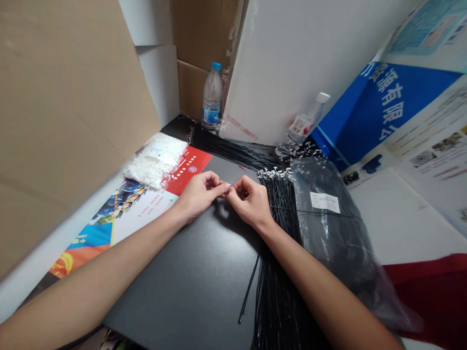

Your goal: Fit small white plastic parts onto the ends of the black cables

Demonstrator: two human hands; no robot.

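Note:
My left hand [202, 194] and my right hand [251, 200] meet above the dark grey tabletop [204, 272], thumbs and fingers pinched together. A tiny white connector [228, 185] shows between the fingertips of my left hand, its outline mostly hidden. From behind my right hand a thin black wire [321, 211] runs rightward across a plastic bag; its end in the fingers is covered. Beside and beneath my right forearm lies a thick bundle of black wires [279, 194] with white connectors at the far end. A few loose wire ends [245, 304] stick out on its left.
On the left, a bag of small white parts [156, 160] rests on a printed red and white box [146, 209]. More black wires [233, 150] lie along the back, near two plastic bottles [212, 99]. A clear bag [328, 243] is at right; a cardboard panel [73, 97] stands left.

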